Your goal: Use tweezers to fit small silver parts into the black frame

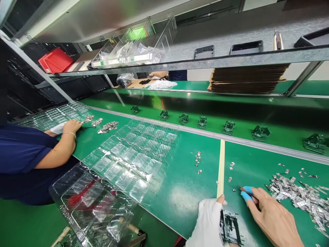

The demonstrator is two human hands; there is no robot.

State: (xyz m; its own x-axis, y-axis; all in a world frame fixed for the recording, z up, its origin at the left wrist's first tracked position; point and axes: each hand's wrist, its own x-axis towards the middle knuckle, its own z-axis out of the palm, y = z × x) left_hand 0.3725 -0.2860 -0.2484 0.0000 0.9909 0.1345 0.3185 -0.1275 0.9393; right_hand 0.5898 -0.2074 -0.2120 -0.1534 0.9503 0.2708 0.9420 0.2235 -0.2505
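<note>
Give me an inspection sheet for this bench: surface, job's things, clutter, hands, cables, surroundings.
Surface: green mat with a pale tape strip.
Job's things: left hand, white-gloved, holds a black and metal part; right hand holds tweezers; pile of metal clips.
Clutter: clear blister trays; loose clips.
Hands: both closed on their items.
Cables: nothing seen.
Surroundings: conveyor with dark parts; co-worker's arm; cardboard stack.
</note>
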